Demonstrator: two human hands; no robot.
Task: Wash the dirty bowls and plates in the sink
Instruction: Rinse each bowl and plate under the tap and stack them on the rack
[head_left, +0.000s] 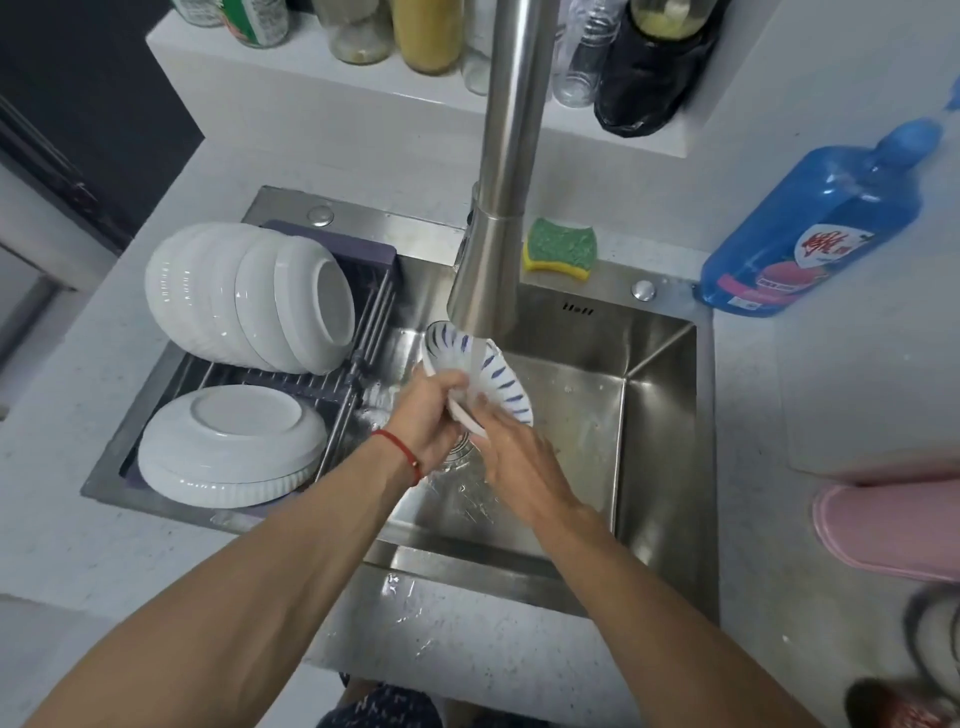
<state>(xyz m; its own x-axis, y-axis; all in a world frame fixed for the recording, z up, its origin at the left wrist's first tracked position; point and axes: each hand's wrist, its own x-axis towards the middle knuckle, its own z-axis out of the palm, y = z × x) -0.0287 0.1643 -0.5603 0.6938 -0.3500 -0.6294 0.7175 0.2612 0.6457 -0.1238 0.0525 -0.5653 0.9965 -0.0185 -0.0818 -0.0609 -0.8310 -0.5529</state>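
Observation:
A small white bowl with blue stripes (496, 371) is tilted under the steel faucet (493, 228), over the steel sink (660, 395). A stream of water falls onto it. My left hand (423, 415), with a red string at the wrist, grips the bowl's near rim with curled fingers. My right hand (511, 449) grips the lower rim from the right, thumb on the bowl's outside. Several white bowls (244, 299) lean on their sides in the drying rack (363, 343) at the sink's left. White plates (231, 447) lie upside down in front of them.
A green and yellow sponge (561, 247) lies on the sink's back ledge. A blue detergent bottle (810, 228) stands on the counter at right. Jars and bottles (426, 34) line the shelf behind. A pink object (888, 530) sits at the right edge.

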